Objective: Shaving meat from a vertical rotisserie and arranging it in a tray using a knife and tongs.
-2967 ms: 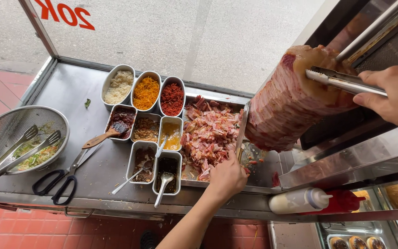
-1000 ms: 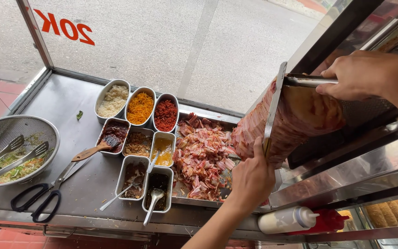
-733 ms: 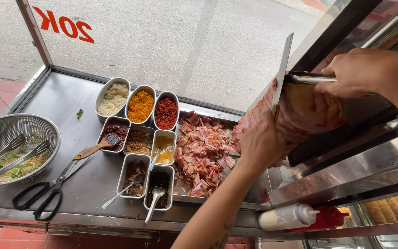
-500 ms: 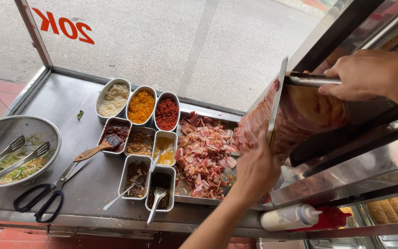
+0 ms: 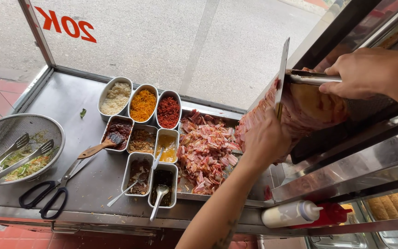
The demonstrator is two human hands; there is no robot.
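The long knife (image 5: 282,74) stands nearly upright, blade tip up, its flat side against the layered pink meat cone (image 5: 300,110). The left hand (image 5: 266,140) is closed around its handle just below the cone. The right hand (image 5: 362,71) is closed on one metal rod (image 5: 312,78) atop the cone. Left of the cone lie one tray of sliced meat (image 5: 206,152) and eight steel condiment tubs (image 5: 143,102).

Even, bright daylight enters through the glass ahead of my left hand (image 5: 267,140); shadows are soft, the steel table (image 5: 88,184) shows mild glare, focus is sharp, and edges bow slightly.
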